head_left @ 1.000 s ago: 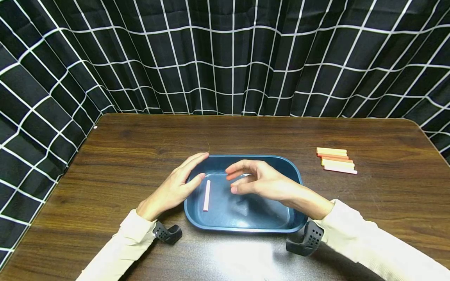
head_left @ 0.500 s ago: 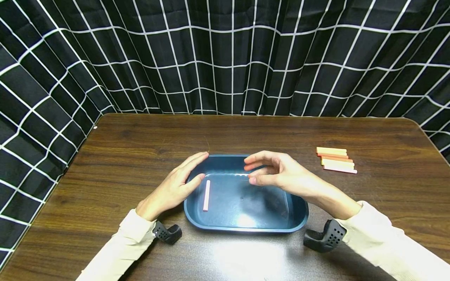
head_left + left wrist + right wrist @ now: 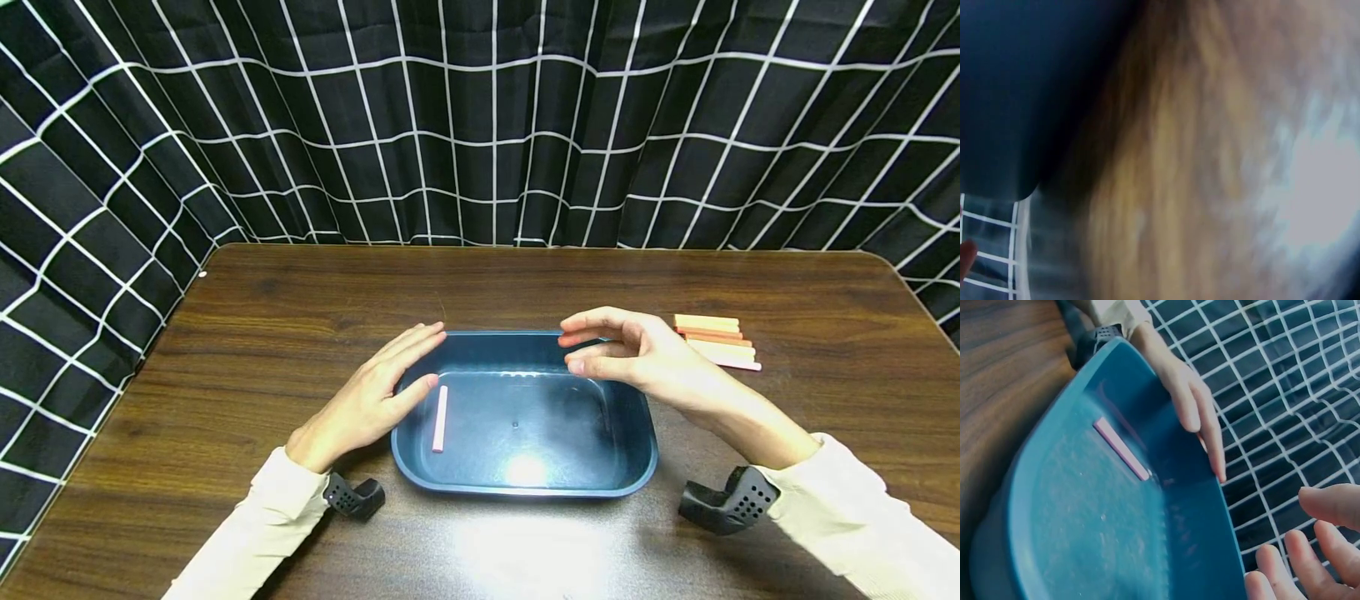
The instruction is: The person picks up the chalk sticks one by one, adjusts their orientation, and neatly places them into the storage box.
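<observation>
A blue plastic tub [image 3: 525,492] stands on the table, with one pink chalk stick [image 3: 440,419] lying inside near its left end. My left hand [image 3: 367,404] rests along the tub's left rim, fingers straight and thumb over the edge. Above the tub's far right corner my right hand [image 3: 637,354] hovers with loosely bent fingers, holding nothing. Just beyond that hand lies a row of chalk sticks [image 3: 720,352] in yellow, orange and pink, partly covered by it in the head view. In the right wrist view the pink chalk [image 3: 1120,449] shows on the tub floor.
The brown wooden table [image 3: 300,292] extends around the tub. A black curtain [image 3: 495,125] with white grid lines hangs behind and at the sides. A tiny white bit [image 3: 202,273] lies at the table's far left edge. Each wrist wears a black camera mount [image 3: 729,500].
My right hand has moved from over the middle of the tub to the right and away, towards the chalk row. The left hand, the tub and the pink chalk stay put.
</observation>
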